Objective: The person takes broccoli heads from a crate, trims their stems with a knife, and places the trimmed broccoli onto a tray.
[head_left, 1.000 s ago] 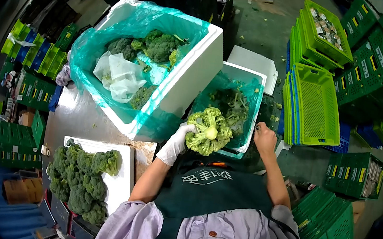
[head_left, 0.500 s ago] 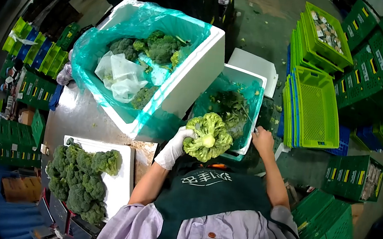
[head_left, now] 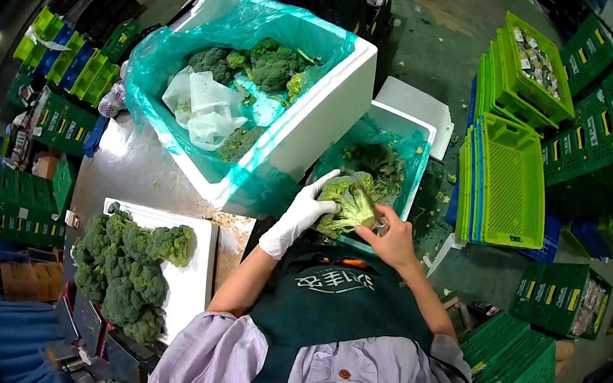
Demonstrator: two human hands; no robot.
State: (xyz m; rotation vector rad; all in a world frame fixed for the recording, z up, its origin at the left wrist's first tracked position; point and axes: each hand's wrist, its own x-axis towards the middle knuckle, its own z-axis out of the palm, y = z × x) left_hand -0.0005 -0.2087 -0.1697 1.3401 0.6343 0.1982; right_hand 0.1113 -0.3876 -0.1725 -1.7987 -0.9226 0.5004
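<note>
Item 1: L hand [head_left: 313, 212], white glove; fingers wrapped round broccoli head, thumb up along far side.
Item 2: broccoli head [head_left: 344, 196], qty 1, lt green; in L hand, stem turned twd R hand, held over near end of sm. box.
Item 3: R hand [head_left: 391, 237], bare; fingers bent in at stem end. Can't tell if gripping stem or sm. tool.
Item 4: sm. white box [head_left: 401, 116], teal liner; just beyond both hands, w/ leafy trimmings [head_left: 380, 162] inside.
Item 5: white panel [head_left: 422, 106], flat; beyond R hand, past sm. box.
Item 6: lrg. white box [head_left: 325, 109], teal liner; beyond & left of L hand, tilted in view. Cont.: several broccoli [head_left: 276, 70], 1 translucent bag [head_left: 201, 108].
Item 7: metal bench [head_left: 128, 160]; left of L hand, by lrg. box.
Item 8: broccoli pile [head_left: 126, 268], dk green, on white slab [head_left: 191, 277]; left of L hand, nearer body.
Item 9: lime crates [head_left: 513, 184], stacked; well right of R hand.
Item 10: dk green apron [head_left: 291, 306], white lettering; between forearms, nearer body than either hand.
</note>
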